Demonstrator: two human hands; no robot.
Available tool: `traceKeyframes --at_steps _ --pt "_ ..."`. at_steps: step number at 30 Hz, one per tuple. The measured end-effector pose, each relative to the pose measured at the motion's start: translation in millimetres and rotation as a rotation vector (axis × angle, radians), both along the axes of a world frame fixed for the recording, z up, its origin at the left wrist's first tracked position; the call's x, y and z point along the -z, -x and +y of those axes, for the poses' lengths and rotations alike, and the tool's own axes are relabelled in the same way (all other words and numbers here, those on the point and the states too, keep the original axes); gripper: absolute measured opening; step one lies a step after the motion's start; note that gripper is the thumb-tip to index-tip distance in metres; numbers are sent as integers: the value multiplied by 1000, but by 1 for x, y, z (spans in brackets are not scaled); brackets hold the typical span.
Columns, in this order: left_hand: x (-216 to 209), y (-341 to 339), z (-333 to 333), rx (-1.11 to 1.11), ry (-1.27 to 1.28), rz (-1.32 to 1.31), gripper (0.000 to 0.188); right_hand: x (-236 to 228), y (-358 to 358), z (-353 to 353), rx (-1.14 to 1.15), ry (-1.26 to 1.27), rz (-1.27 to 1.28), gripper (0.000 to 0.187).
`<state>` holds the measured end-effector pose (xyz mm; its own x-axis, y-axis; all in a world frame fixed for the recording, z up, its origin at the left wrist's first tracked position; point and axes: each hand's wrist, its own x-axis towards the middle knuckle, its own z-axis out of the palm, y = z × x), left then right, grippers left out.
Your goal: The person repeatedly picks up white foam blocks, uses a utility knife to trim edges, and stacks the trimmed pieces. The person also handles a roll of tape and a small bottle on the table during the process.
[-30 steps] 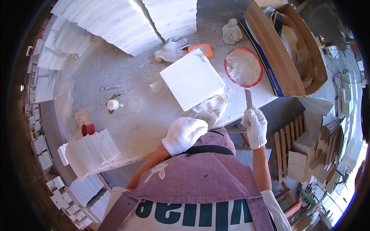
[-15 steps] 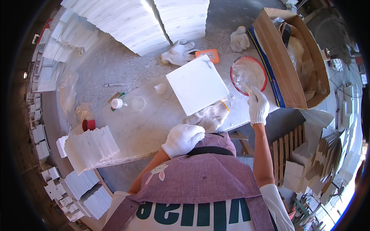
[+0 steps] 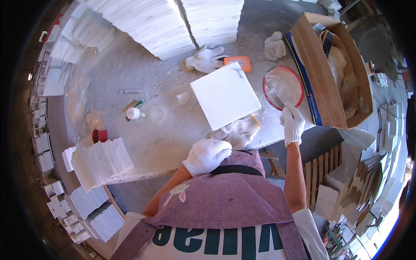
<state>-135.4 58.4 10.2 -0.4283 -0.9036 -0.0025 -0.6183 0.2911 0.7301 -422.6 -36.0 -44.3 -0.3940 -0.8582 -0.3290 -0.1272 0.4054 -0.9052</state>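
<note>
Fingers of the gloved right hand curl around a small tool, hard to make out, at the red-rimmed bowl near the cardboard box. Her left hand rests loosely clenched, empty, beside a white tile on the marble table.

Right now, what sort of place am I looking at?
Probably a stone tile workshop. Tall stacks of white tiles stand along a marble-topped bench, one tile lies flat on it, and the gloved right hand reaches to a red-rimmed bowl.
</note>
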Motion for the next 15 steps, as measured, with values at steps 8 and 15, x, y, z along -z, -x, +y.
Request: traceKeyframes --at_steps 8,15 --pt "-1 0 0 -10 -46 -31 19 -50 -16 8 -69 97 -218 32" --pt "-5 -3 2 -27 -111 -31 21 -65 -72 7 -273 49 -276 33"
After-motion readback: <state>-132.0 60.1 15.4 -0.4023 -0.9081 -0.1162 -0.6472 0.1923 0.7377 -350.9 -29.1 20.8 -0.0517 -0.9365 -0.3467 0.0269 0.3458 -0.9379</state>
